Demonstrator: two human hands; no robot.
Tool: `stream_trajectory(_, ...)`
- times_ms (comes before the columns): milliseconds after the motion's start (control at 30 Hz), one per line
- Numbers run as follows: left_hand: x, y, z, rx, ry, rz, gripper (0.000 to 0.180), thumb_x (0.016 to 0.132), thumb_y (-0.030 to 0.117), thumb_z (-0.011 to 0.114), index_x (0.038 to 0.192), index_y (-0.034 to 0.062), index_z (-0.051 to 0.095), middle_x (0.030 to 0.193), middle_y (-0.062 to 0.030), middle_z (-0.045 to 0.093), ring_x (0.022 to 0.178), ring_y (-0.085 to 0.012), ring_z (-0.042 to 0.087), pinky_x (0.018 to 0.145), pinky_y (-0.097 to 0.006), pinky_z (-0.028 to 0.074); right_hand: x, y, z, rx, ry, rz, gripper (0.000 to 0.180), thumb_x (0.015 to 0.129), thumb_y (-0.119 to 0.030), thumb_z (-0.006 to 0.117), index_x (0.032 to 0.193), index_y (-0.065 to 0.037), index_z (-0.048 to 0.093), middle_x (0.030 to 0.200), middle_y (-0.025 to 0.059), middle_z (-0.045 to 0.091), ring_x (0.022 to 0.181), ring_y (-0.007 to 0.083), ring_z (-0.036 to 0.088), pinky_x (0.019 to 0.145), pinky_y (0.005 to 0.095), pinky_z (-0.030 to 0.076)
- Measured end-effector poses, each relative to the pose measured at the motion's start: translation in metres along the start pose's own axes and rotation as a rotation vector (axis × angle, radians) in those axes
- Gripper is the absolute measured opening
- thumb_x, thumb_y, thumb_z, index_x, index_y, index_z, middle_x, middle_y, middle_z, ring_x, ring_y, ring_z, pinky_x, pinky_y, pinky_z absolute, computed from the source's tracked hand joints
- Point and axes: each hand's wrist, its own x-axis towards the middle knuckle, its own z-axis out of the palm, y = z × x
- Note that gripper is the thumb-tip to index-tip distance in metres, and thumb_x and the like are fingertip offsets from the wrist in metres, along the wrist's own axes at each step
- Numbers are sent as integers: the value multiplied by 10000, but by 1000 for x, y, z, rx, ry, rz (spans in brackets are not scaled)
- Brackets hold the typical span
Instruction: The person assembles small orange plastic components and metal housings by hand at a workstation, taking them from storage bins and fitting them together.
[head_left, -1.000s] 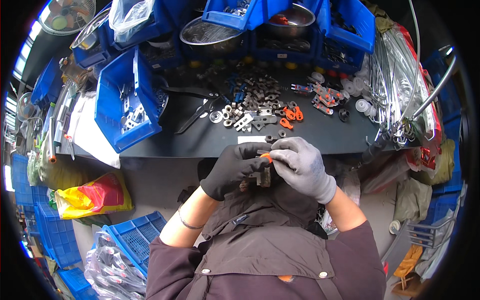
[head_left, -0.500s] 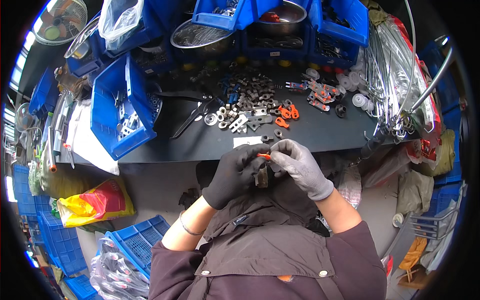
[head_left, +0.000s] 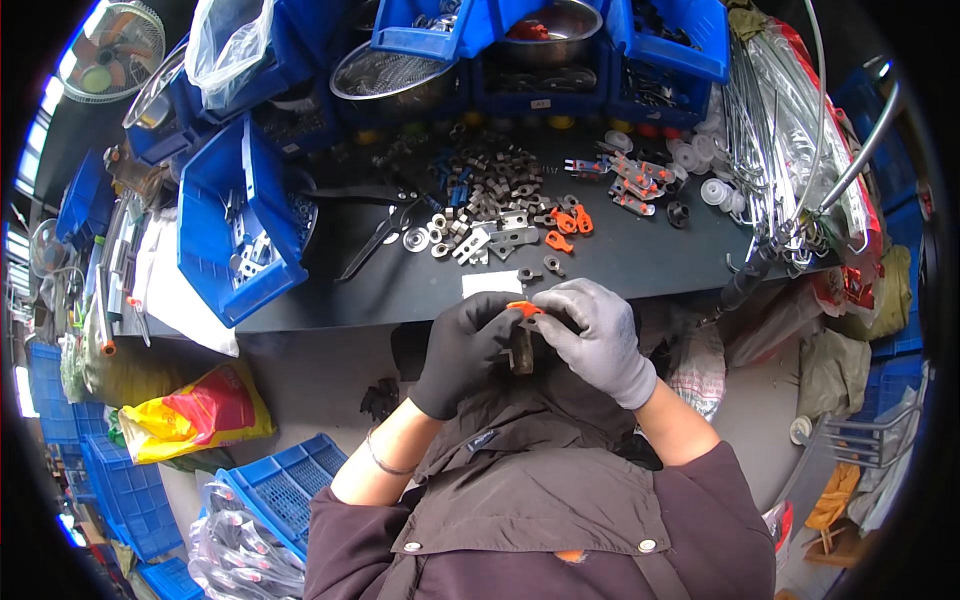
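At the table's near edge, a small orange plastic part (head_left: 526, 308) is pinched between both my hands. My left hand (head_left: 465, 350), in a black glove, grips its left side with closed fingers. On its other side, the fingertips of my right hand (head_left: 595, 340), in a grey glove, close on it. Just under the part stands a dull metal piece (head_left: 521, 354), partly covered by my left fingers; whether they touch cannot be told. Beyond my hands lie loose orange parts (head_left: 572, 219), slotted metal plates (head_left: 513, 237) and a heap of small metal bushings (head_left: 505, 178).
A blue bin (head_left: 205, 235) with metal pieces leans at the left, beside black-handled pliers (head_left: 375, 240). Blue bins (head_left: 540, 102) line the back. Assembled metal-and-orange pieces (head_left: 637, 180) and white plastic discs (head_left: 716, 194) lie right of the heap, near long metal rods (head_left: 770, 150).
The orange part now shows more of its surface between my fingertips. My right hand has turned slightly and shifted a little toward me. The whole view has moved slightly.
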Motion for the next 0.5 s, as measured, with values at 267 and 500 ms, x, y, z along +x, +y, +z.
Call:
stream_trajectory(267, 1, 1, 1, -479, 11, -209, 278, 954, 174, 566, 1143, -29, 565, 982, -110, 664, 864, -149, 662, 751, -256, 555, 0, 0, -1, -118, 24, -75, 168, 711, -105, 733, 871, -86, 684, 876, 70, 645, 815, 272, 619, 692, 358, 500)
stream_trajectory(500, 0, 2, 1, -397, 25, -139, 256, 901, 126, 646, 1103, -24, 597, 965, -72, 659, 840, -112, 642, 709, -234, 535, -1, -3, 0, -140, -21, -120, 188, 713, -90, 718, 895, -88, 674, 916, 70, 626, 836, 271, 611, 711, 371, 503)
